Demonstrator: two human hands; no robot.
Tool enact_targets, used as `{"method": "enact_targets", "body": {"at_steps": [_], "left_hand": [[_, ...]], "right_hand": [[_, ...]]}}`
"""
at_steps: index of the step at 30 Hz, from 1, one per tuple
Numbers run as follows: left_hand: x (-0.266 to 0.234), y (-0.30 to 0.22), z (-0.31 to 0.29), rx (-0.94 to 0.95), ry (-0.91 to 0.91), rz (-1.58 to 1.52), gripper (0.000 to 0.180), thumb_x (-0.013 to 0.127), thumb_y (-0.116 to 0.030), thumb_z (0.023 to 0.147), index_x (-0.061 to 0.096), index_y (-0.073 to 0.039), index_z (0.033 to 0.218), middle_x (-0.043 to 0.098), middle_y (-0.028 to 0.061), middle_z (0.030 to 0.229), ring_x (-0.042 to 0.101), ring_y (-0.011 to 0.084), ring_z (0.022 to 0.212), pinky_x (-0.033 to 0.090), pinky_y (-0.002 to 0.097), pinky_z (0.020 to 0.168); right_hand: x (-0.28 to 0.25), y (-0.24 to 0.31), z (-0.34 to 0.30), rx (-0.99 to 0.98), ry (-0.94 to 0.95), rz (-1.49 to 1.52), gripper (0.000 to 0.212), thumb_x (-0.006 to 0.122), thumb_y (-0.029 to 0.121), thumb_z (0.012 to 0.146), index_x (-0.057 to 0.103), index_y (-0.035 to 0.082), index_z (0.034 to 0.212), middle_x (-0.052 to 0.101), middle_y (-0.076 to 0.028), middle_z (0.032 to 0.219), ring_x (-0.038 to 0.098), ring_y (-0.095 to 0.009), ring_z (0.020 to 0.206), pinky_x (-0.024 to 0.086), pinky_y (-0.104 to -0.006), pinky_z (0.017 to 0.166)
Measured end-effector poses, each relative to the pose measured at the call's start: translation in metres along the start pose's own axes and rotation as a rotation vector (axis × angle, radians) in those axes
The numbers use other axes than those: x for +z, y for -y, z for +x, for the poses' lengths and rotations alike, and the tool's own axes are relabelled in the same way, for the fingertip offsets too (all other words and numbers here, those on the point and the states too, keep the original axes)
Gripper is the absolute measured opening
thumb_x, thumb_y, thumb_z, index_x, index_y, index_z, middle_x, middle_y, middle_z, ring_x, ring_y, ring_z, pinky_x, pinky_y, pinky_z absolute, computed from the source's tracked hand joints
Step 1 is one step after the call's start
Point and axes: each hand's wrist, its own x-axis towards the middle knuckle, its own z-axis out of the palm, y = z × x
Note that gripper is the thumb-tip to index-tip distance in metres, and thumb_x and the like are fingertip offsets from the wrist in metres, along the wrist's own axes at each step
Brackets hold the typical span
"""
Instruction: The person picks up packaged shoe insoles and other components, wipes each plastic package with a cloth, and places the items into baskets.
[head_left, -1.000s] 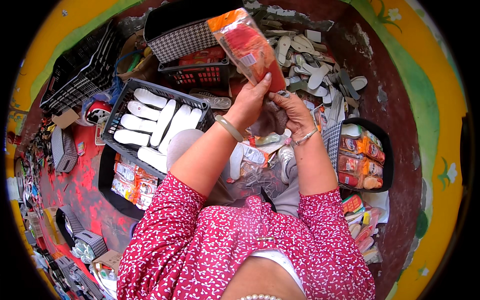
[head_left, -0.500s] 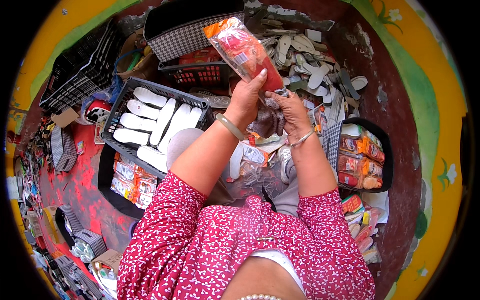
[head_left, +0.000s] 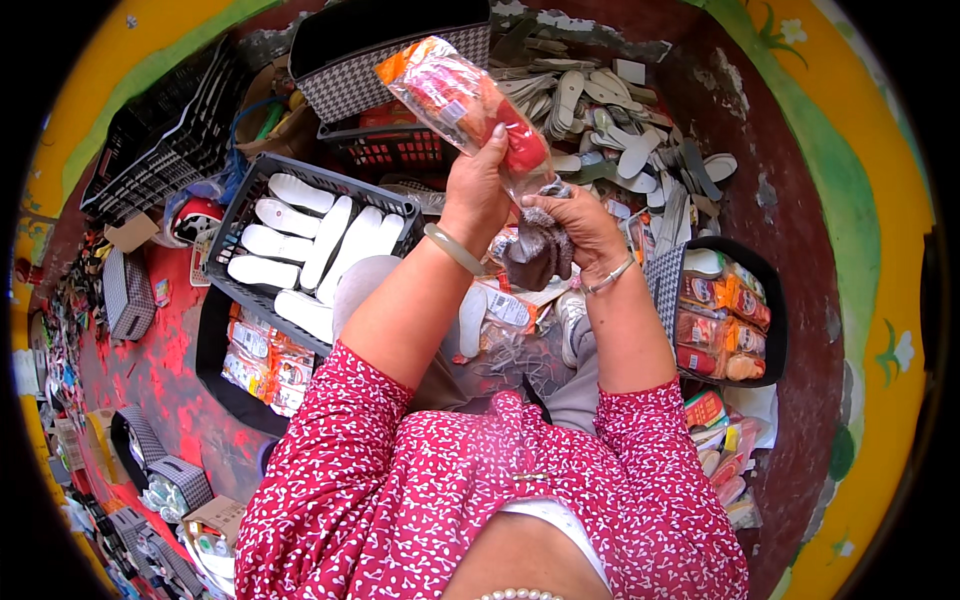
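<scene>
My left hand (head_left: 476, 188) is closed round the lower part of a clear plastic packet of red insoles (head_left: 462, 98) with an orange top, tilted up and away to the left. Its thumb lies on the front of the packet. In my right hand (head_left: 588, 226) a brownish-grey cloth (head_left: 532, 256) is pinched and hangs down, bunched, by the packet's bottom end. Whether the cloth touches the packet I cannot tell. Below my hands, white insoles and another orange-topped packet (head_left: 508, 310) lie between my feet.
A black crate (head_left: 262, 172) of white insoles stands at the left, with a dark bin (head_left: 212, 345) of packets below it. A checked bin (head_left: 662, 290) at the right holds more packets. Loose insoles (head_left: 636, 155) are piled at the far right, near the dark red wall (head_left: 790, 130).
The packet has shifted left with my left hand. My right hand has stayed nearly in place, and the cloth hangs slightly lower, further from the packet.
</scene>
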Motion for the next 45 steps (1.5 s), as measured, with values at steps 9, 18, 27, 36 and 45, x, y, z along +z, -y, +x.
{"method": "enact_targets", "body": {"at_steps": [9,18,27,36,45], "left_hand": [[-0.005,-0.015,0.013,0.059,-0.129,-0.026,0.029,0.044,-0.018,0.096,0.042,-0.001,0.118,0.056,0.0175,0.109,0.059,0.0317,0.099,0.048,0.0482,0.09],[0.008,-0.057,0.0,-0.032,0.018,0.03,0.035,0.052,-0.017,0.092,0.041,-0.006,0.124,0.054,0.0114,0.112,0.057,0.0265,0.105,0.05,0.0517,0.088],[0.022,-0.036,-0.016,-0.444,0.254,0.204,0.035,0.059,0.002,0.083,0.049,0.003,0.117,0.062,0.0108,0.103,0.063,0.0188,0.089,0.053,0.0326,0.08],[0.019,-0.029,-0.022,-0.602,0.509,0.738,0.047,0.067,-0.006,0.079,0.05,0.002,0.123,0.061,0.0045,0.107,0.056,0.0104,0.097,0.044,0.0257,0.088],[0.007,-0.05,0.002,-0.407,0.015,0.431,0.052,0.042,-0.044,0.095,0.045,0.0,0.122,0.061,0.0149,0.104,0.062,0.0207,0.092,0.053,0.0306,0.074]], "right_hand": [[-0.006,-0.003,-0.002,0.007,0.008,-0.112,0.017,0.07,0.009,0.076,0.063,0.002,0.09,0.063,-0.002,0.079,0.059,-0.01,0.069,0.047,-0.0238,0.063],[-0.045,0.033,-0.028,-0.246,-0.192,-0.249,0.036,0.061,-0.004,0.075,0.057,0.0,0.111,0.064,-0.006,0.09,0.061,-0.012,0.077,0.05,-0.0241,0.072],[-0.053,0.048,-0.033,-0.287,-0.113,-0.083,0.044,0.07,0.031,0.081,0.057,0.0,0.109,0.064,-0.006,0.087,0.062,-0.012,0.074,0.051,-0.0242,0.066],[-0.044,0.041,-0.029,-0.191,-0.144,0.105,0.035,0.068,0.025,0.083,0.059,0.0,0.106,0.065,-0.01,0.096,0.064,-0.018,0.085,0.052,-0.031,0.077],[-0.078,0.042,-0.017,-0.41,-0.302,0.454,0.032,0.065,0.021,0.083,0.058,0.003,0.109,0.065,-0.013,0.102,0.065,-0.026,0.087,0.053,-0.037,0.079]]}}
